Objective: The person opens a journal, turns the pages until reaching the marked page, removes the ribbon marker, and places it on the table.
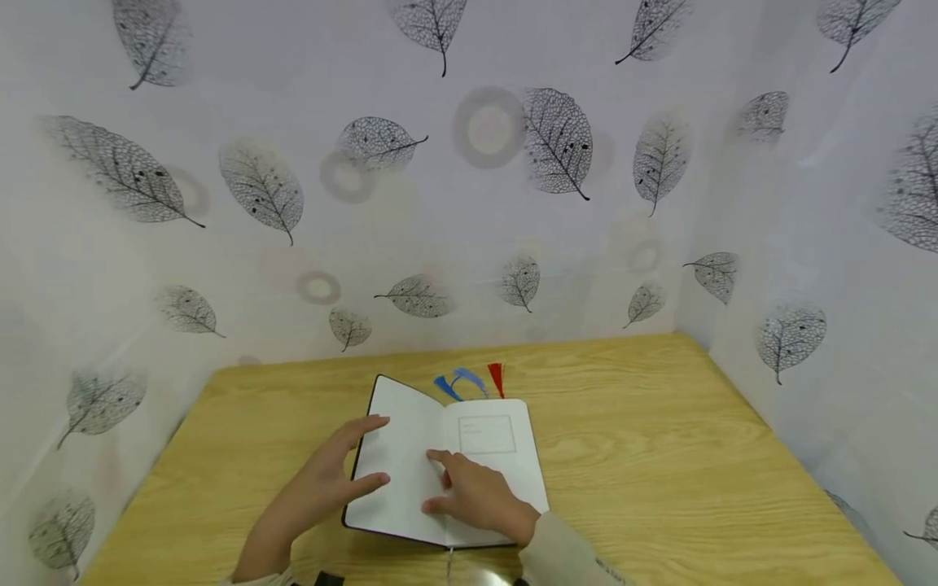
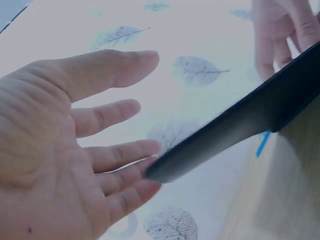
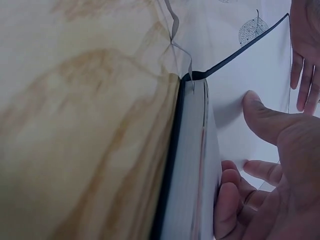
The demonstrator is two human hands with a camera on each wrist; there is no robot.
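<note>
A black-covered notebook (image 1: 405,456) lies opened on the table, its front cover raised at a slant on the left and a printed box on the right-hand page. At the cover's outer edge is my left hand (image 1: 322,478), thumb and fingers spread apart; in the left wrist view its lower fingertips meet the cover's corner (image 2: 162,172). My right hand (image 1: 479,492) rests over the right page, forefinger reaching to the middle fold and thumb stretched out. Its other fingers (image 3: 230,205) bend against the page in the right wrist view, with nothing gripped.
Beyond the notebook's top edge show a blue tassel (image 1: 447,388), a light blue tassel (image 1: 470,378) and a red tassel (image 1: 497,379). A thin ribbon (image 3: 175,25) trails from the spine. Leaf-patterned curtains (image 1: 469,203) surround the wooden table (image 1: 645,439).
</note>
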